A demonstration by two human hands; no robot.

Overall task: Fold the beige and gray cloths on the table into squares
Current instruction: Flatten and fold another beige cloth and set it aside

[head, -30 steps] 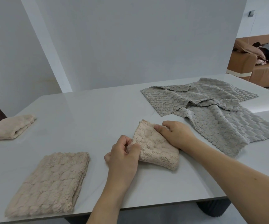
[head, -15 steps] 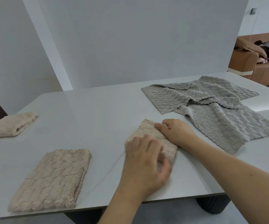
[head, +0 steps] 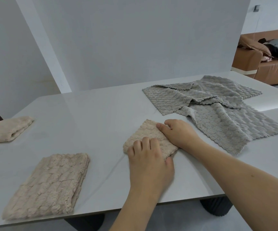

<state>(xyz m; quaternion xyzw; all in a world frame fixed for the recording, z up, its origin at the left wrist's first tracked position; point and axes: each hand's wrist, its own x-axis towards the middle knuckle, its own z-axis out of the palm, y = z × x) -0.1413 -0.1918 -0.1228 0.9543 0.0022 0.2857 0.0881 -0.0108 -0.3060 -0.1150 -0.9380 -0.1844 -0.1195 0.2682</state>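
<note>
Both hands press the small folded beige cloth (head: 149, 139) near the table's (head: 88, 117) front edge: the left hand (head: 149, 161) lies flat with fingers straight, the right hand (head: 176, 133) has fingers curled at its far edge. The plush layers may spring open once released.

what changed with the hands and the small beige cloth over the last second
The left hand let go of its pinch on the small beige cloth's near edge and now lies on top, pressing it flat. The right hand stayed on its far side. The gray cloths and both other beige cloths stayed put.
</note>
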